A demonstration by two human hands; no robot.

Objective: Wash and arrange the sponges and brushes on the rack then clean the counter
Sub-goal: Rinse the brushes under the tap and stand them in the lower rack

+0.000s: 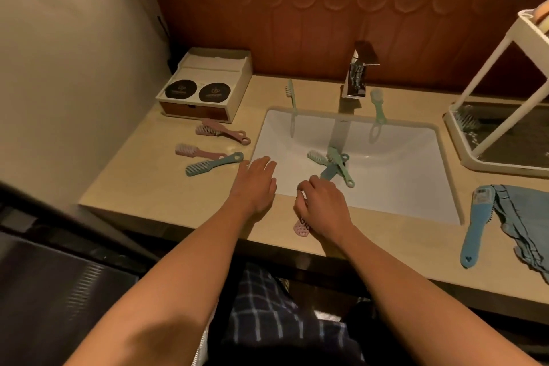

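Observation:
My right hand [322, 205] is closed around a pink brush [301, 228] at the front edge of the counter; only the brush's end pokes out below my palm. My left hand [257, 180] lies flat and open on the sink's left rim, holding nothing. Several green and blue brushes [334, 165] lie crossed in the white sink [395, 187]. Two green brushes [292, 101] [378, 110] hang over the sink's back edge. Two pink brushes [221, 130] [197, 151] and a teal brush [212, 164] lie on the counter to the left. The white rack [487, 128] stands at the right.
A chrome tap [356, 77] stands behind the sink. A box with two black discs [205, 86] sits at the back left. A large blue brush [476, 223] and a blue cloth [525, 226] lie on the counter at the right. A brush sits inside the rack's lower tray.

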